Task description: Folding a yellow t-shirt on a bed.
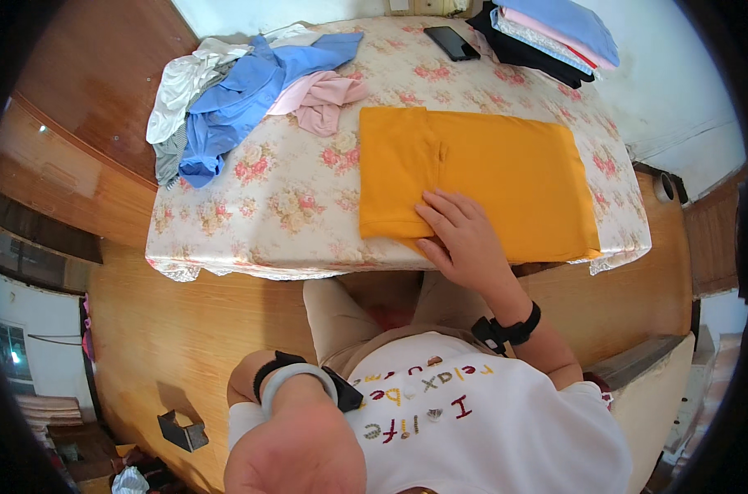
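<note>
A mustard-yellow garment (514,177) lies folded into a broad rectangle at the table's near edge, with a narrower flap turned over on its left. My right hand (458,235) rests on its lower part, fingers stretched out and holding nothing. My left hand (296,449) is lifted off the table close to the camera, at the bottom of the view. Only its wrist and palm area show; the fingers are cut off by the lower edge. A pale bangle (301,375) and a dark band circle that wrist.
The table wears a floral cloth (292,206). Crumpled blue (242,95), white and pink (324,99) clothes lie in a heap at the back left. A black phone (451,44) and a stack of folded clothes (555,37) sit at the back right.
</note>
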A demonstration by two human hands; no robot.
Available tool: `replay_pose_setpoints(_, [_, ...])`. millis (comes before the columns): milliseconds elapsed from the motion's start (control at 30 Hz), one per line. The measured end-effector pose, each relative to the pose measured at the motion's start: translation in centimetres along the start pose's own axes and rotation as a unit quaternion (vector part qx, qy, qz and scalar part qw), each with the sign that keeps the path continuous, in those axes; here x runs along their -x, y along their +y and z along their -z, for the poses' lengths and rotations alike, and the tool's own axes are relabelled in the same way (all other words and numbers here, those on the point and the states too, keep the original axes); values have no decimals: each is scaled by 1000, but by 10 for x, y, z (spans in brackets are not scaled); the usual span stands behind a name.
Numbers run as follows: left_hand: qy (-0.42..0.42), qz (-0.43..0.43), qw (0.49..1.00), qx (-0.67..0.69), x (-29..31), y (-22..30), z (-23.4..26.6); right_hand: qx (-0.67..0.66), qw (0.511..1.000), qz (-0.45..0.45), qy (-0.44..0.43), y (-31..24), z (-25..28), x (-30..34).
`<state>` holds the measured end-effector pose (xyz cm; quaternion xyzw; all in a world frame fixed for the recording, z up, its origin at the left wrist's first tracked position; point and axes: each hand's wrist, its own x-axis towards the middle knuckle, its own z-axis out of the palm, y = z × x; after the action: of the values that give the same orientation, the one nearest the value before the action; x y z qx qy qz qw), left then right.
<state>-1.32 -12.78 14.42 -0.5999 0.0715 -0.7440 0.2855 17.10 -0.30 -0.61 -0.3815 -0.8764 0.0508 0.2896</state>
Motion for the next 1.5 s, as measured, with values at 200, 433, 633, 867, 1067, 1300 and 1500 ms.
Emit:
replay_pose_setpoints(200, [-80,-130,988,-26,18,-3,18,4,1000,9,-1,-1,2,0])
replay_pose_setpoints(433, [-527,254,804,-104,84,-24,11,11,1000,-3,3,-1,-3,3])
replay_pose_setpoints(633, [-548,425,710,-123,171,-47,12,19,999,-28,-4,2,0,11])
replay_pose_setpoints(867, [-661,408,606,-170,185,-41,17,181,958,-213,-61,59,44,58])
replay_pose_setpoints(1067, [-651,422,605,-178,182,-37,21,244,892,-381,-8,101,93,103])
replay_pose_setpoints(1300, [-638,423,619,-179,177,-31,22,14,801,-437,409,125,105,169])
replay_pose_setpoints(1500, [-635,422,623,-176,179,-29,24,-375,562,-605,421,100,92,157])
